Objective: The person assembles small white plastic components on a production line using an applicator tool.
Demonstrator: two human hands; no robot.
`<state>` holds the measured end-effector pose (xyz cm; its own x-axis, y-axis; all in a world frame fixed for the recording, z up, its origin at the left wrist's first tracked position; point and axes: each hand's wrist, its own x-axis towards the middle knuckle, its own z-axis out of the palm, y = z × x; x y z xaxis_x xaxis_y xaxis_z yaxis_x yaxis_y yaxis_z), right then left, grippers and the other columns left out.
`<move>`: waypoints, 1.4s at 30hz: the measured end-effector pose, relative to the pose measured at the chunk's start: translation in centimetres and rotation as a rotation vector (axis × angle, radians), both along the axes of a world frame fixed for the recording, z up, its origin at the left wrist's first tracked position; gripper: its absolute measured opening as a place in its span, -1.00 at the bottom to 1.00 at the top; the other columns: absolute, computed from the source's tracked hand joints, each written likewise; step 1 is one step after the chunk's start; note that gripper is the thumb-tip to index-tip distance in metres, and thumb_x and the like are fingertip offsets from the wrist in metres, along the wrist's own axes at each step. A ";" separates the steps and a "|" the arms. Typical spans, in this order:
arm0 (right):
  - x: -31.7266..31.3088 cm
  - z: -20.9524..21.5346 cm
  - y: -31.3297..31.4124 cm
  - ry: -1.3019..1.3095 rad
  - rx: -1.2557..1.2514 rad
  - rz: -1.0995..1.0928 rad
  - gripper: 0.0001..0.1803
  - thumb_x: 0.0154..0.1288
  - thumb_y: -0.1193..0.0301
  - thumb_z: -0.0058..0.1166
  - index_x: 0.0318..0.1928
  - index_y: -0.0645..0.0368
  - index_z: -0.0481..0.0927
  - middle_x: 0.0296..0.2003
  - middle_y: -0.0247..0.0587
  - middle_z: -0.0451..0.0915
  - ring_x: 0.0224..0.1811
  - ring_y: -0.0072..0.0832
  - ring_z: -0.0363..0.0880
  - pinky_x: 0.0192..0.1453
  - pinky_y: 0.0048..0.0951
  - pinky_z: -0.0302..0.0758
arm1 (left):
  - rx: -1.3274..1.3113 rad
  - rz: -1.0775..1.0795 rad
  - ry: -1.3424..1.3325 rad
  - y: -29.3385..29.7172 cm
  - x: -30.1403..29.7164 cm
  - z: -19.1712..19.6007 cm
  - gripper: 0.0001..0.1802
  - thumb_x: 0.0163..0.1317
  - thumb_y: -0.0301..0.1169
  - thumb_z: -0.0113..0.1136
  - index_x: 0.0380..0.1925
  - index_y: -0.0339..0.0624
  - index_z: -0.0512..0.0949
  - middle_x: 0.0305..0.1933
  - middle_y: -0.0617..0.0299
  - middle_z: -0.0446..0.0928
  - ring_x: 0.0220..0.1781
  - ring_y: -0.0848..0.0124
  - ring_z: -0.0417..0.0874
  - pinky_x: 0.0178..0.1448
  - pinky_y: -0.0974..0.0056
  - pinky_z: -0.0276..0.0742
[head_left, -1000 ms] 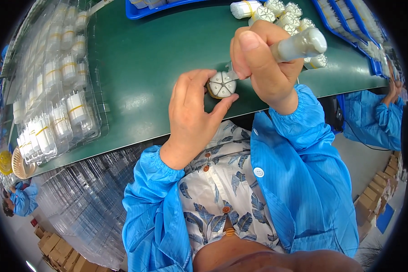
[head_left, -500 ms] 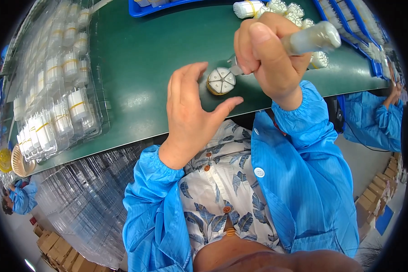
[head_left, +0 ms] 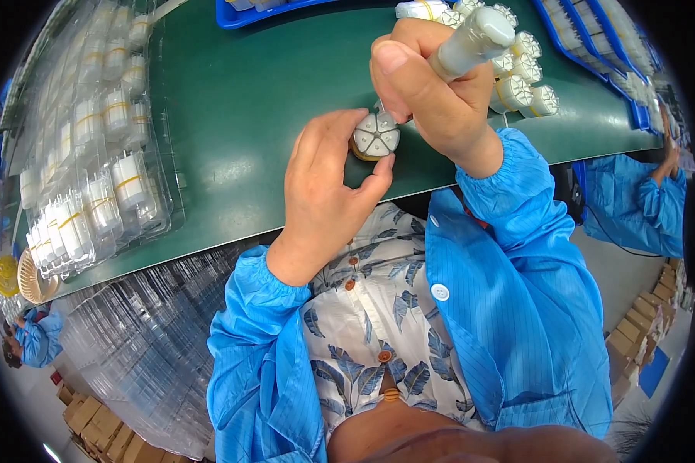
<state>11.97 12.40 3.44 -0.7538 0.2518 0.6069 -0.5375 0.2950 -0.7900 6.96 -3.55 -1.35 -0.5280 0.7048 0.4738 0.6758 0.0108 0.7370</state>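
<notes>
A round bundle of white wedge-shaped pieces (head_left: 377,136) stands upright on the green table, banded in yellow round its side. My left hand (head_left: 322,181) is closed round its left side, fingers at the far edge and thumb at the near edge. My right hand (head_left: 440,100) is in a fist round a hand tool with a thick whitish handle (head_left: 471,42), which slants up to the right. The tool's lower end points down at the bundle's upper right edge. My right fingers hide most of that end, so I cannot tell whether it touches.
Several similar bundles (head_left: 513,92) lie at the far right, beside blue trays (head_left: 594,54). Clear plastic trays (head_left: 143,185) with more white bundles are stacked at the left. Another blue tray (head_left: 243,17) sits at the far edge. A co-worker in blue (head_left: 633,197) is at the right.
My left hand has closed from open onto the bundle. My right hand has moved left with the tool, bringing its lower end over the bundle's edge.
</notes>
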 end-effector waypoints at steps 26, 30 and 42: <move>0.2 -0.6 -0.7 0.008 -0.071 0.013 -0.66 0.44 0.48 -0.09 -0.56 0.12 0.27 -0.70 -0.34 0.33 -0.70 -0.65 0.22 -0.61 -0.52 0.17 | 0.033 -0.010 0.006 -0.1 0.2 0.6 -0.40 -0.08 -0.50 0.46 0.04 -0.30 0.49 -0.03 0.00 0.56 -0.03 0.17 0.63 0.05 0.22 0.55; 0.7 0.2 -0.9 -0.002 -0.248 -0.029 -0.63 0.39 0.48 0.07 -0.60 0.13 0.33 -0.66 -0.55 0.28 -0.61 -0.78 0.17 -0.56 -0.57 0.11 | -0.043 0.120 0.089 -0.3 0.4 0.6 -0.38 -0.07 -0.48 0.47 0.01 -0.35 0.42 -0.10 -0.05 0.55 -0.09 0.05 0.57 -0.03 0.09 0.52; -0.5 -0.2 -1.0 -0.007 -0.192 0.058 -0.62 0.40 0.48 0.06 -0.61 0.12 0.33 -0.67 -0.55 0.25 -0.61 -0.78 0.16 -0.56 -0.58 0.11 | 0.028 -0.035 -0.188 -1.4 0.1 0.1 -0.39 -0.01 -0.60 0.41 0.08 -0.34 0.38 0.01 0.04 0.59 0.06 0.30 0.65 0.17 0.27 0.53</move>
